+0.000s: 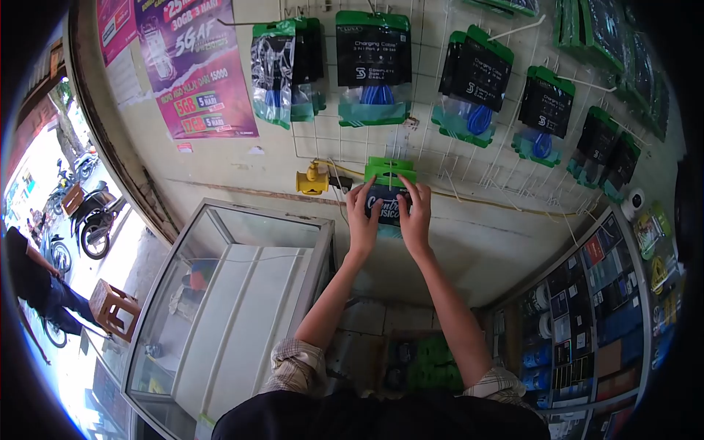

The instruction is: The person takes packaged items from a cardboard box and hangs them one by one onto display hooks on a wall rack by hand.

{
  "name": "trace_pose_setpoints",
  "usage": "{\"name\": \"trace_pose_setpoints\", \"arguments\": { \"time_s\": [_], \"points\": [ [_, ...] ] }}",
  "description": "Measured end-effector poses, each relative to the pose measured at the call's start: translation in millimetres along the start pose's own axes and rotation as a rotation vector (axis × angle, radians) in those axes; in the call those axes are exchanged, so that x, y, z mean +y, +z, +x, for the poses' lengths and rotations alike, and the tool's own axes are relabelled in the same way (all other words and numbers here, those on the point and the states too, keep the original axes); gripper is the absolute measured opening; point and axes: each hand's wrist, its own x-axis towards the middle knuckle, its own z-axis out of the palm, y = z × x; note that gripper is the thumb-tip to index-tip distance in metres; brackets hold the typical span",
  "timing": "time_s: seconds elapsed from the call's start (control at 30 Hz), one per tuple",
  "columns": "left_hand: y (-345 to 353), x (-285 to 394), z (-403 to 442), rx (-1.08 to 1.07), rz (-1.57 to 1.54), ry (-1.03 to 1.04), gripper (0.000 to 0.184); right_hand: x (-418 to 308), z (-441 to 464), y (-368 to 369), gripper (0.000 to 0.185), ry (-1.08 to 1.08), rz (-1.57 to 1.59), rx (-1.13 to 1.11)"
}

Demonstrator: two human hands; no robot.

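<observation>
A packet with a green header and a dark front with white lettering [389, 203] is up against the wire grid, at the end of a lower hook. My left hand [362, 218] grips its left edge, fingers at the top and thumb on the front. On the opposite edge my right hand [416, 216] holds it in the same way. Part of the lettering reads "music"; what is inside the packet cannot be made out. Behind it more green header card [391, 163] shows. Just left of my hands is a yellow valve-like fitting [313, 178] on the wall.
Charging cable packets [374, 66] hang in a row above on the wire grid [429, 139]. A glass display case [220, 293] stands at left, a stocked glass cabinet [587, 315] at right. Green packets [433, 359] lie below. Outside are a person [44, 279], a stool [115, 308] and motorbikes [95, 220].
</observation>
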Motion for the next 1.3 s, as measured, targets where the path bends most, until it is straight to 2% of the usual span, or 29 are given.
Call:
{"name": "trace_pose_setpoints", "arguments": {
  "time_s": [0.03,0.17,0.27,0.33,0.47,0.5,0.67,0.73,0.83,1.0,1.1,1.17,1.27,1.3],
  "points": [
    [4,-10,3,-0.046,0.03,-0.014,0.054,8,1,4,0.048,0.018,-0.009,-0.015],
    [15,-32,4,-0.076,0.163,-0.005,0.062,36,0,18,0.056,0.016,-0.109,-0.023],
    [19,-45,1,-0.104,0.191,-0.039,0.069,47,-2,20,0.061,0.071,-0.089,-0.063],
    [21,-54,-5,-0.1,0.222,0.008,0.073,47,-6,16,0.064,0.124,-0.124,-0.115],
    [14,-50,-43,-0.066,0.311,-0.074,0.067,48,-38,-6,0.06,0.08,-0.149,-0.123],
    [12,-41,-58,-0.033,0.302,-0.101,0.058,48,-54,-16,0.051,0.117,-0.123,-0.153],
    [20,-36,-157,-0.137,0.23,-0.198,0.041,71,-173,-80,0.036,0.218,-0.221,-0.205],
    [30,-31,-197,-0.236,0.152,-0.282,0.036,82,-219,-109,0.031,0.272,-0.292,-0.252],
    [45,-26,-250,-0.406,0.117,-0.357,0.031,81,-284,-152,0.022,0.714,-0.185,-0.279],
    [68,-37,-338,-0.664,0.027,-0.519,0.032,83,-361,-197,0.021,0.858,-0.335,-0.357],
    [80,-48,-384,-0.811,0.122,-0.589,0.036,88,-397,-207,0.025,0.911,-0.422,-0.476],
    [83,-52,-401,-0.973,0.208,-0.555,0.041,92,-418,-204,0.027,0.968,-0.432,-0.552],
    [86,-78,-431,-0.996,0.255,-0.53,0.05,94,-445,-191,0.027,0.94,-0.442,-0.621],
    [87,-88,-438,-0.999,0.254,-0.535,0.05,90,-445,-185,0.029,0.995,-0.48,-0.649]
  ]
}}
